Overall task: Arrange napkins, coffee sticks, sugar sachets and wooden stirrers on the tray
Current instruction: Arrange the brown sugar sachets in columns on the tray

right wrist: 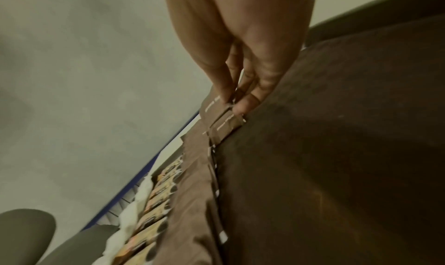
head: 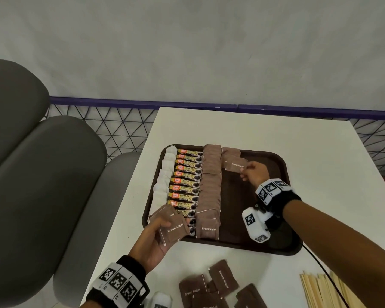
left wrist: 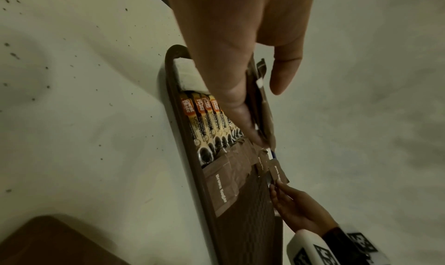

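Note:
A dark brown tray [head: 265, 221] lies on the white table. It holds a column of white napkins [head: 163, 181], a column of coffee sticks [head: 185, 181] and a column of brown sugar sachets [head: 210, 187]. My right hand [head: 250, 172] pinches one brown sugar sachet [head: 237, 164] at the head of a second sachet column near the tray's far edge; the pinch shows in the right wrist view [right wrist: 231, 105]. My left hand [head: 156, 238] grips a small stack of sugar sachets [head: 172, 225] over the tray's near left corner, also in the left wrist view [left wrist: 262, 107].
Loose sugar sachets [head: 216, 285] lie on the table in front of the tray. Wooden stirrers [head: 327, 290] sit at the near right. Grey chair cushions [head: 36, 174] stand left of the table. A black cable [head: 320, 267] runs from my right wrist.

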